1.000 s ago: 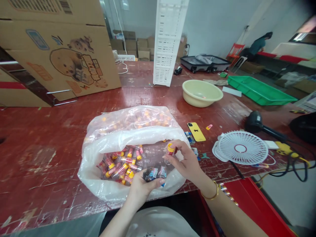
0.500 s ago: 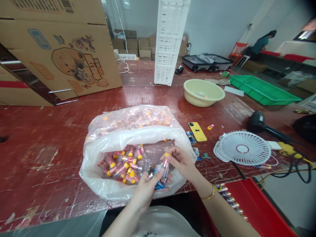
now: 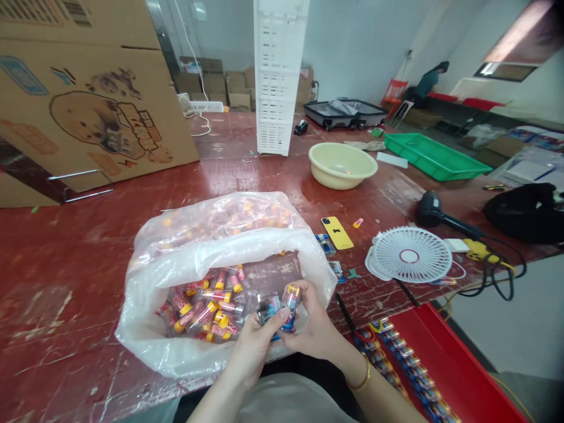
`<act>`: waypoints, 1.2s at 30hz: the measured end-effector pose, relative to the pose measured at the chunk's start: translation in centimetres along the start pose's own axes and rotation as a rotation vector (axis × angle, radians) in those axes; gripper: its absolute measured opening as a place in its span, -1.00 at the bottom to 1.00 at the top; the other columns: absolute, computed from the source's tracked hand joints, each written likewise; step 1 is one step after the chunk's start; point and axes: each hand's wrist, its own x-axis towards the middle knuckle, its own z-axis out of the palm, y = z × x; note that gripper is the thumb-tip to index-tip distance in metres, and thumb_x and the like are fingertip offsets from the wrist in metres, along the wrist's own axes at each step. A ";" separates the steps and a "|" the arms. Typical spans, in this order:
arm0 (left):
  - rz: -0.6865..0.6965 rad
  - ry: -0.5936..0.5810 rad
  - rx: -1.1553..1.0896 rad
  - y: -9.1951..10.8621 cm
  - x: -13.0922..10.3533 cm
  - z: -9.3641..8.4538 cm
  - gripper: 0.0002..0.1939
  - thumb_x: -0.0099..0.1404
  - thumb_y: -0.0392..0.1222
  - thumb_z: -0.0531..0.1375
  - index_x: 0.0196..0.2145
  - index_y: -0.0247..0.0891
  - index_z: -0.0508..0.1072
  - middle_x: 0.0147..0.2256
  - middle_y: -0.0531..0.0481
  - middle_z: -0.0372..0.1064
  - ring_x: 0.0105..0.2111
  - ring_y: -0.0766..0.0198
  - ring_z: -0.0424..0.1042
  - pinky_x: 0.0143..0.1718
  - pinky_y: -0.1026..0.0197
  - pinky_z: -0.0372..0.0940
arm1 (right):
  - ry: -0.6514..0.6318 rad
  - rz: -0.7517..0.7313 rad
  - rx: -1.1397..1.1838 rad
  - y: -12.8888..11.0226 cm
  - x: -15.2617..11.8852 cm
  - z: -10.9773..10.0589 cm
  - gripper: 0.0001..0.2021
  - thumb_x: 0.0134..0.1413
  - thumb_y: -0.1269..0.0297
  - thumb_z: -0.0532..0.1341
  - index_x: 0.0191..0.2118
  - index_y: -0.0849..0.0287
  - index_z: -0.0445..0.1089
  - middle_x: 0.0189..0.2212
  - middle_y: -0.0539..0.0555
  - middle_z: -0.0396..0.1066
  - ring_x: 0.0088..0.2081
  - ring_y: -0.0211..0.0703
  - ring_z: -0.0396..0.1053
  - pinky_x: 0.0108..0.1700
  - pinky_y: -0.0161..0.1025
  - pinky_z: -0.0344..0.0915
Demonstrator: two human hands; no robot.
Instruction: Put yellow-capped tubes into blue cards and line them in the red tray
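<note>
My left hand is closed around a small clear tube with a yellow cap, its thumb pressed on the tube. Blue-and-dark printed plastic pieces also lie in that hand; what they are is unclear. From the other side, the fingers of my right hand close on the same tube, whose lower part looks blue. Both hands are over the near right side of an open clear plastic bag. Inside it lies a heap of pink-filled tubes with yellow caps.
On the red tabletop are a yellow phone, a white fan, a hair dryer, a cream basin and a green tray. A cardboard box stands left. Blue-wrapped tubes line a red tray lower right.
My right hand has moved from the tube's yellow cap down to its side and lower end. The tube now stands more upright, cap towards me. The view has turned to the right.
</note>
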 end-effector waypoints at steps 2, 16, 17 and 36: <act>0.023 -0.006 0.000 -0.1 -0.1 -0.1 -0.78 0.05 -0.06 0.37 -0.43 -0.29 0.59 -0.48 -0.02 0.55 -0.44 0.27 0.46 -0.33 0.30 0.29 | -0.004 -0.010 0.010 0.0 -0.1 -0.1 -0.37 -0.26 0.49 0.32 -0.03 0.03 0.07 -0.17 0.01 0.16 -0.15 -0.18 0.27 -0.09 -0.21 0.29; 0.004 0.056 0.116 -2.9 0.2 3.0 -0.58 -0.15 -0.15 0.47 -0.29 -0.31 0.56 -0.36 -0.09 0.59 -0.34 0.05 0.55 -0.31 0.10 0.45 | 0.445 0.299 0.666 0.7 -3.8 -0.5 -0.63 -0.08 0.15 0.38 -0.29 0.07 0.16 -0.32 -0.03 0.34 -0.28 -0.17 0.42 -0.25 -0.22 0.34; -0.024 0.021 0.132 -3.0 0.1 3.2 -0.57 -0.13 -0.14 0.46 -0.26 -0.32 0.56 -0.35 -0.11 0.59 -0.32 0.02 0.56 -0.30 0.09 0.45 | 0.466 0.258 0.634 0.6 -4.2 -1.0 -0.64 -0.04 0.13 0.36 -0.24 0.06 0.17 -0.27 0.00 0.35 -0.25 -0.16 0.42 -0.23 -0.20 0.35; -0.120 -0.066 -0.053 -2.0 -1.8 5.0 -0.58 0.01 -0.14 0.41 -0.16 -0.33 0.57 -0.29 -0.19 0.59 -0.15 -0.02 0.51 -0.07 0.06 0.36 | 0.187 -0.145 -0.107 -1.7 -4.2 -4.7 -0.14 -0.21 0.44 0.35 0.23 0.00 -0.03 0.15 0.13 0.14 0.16 0.00 0.20 0.16 -0.13 0.22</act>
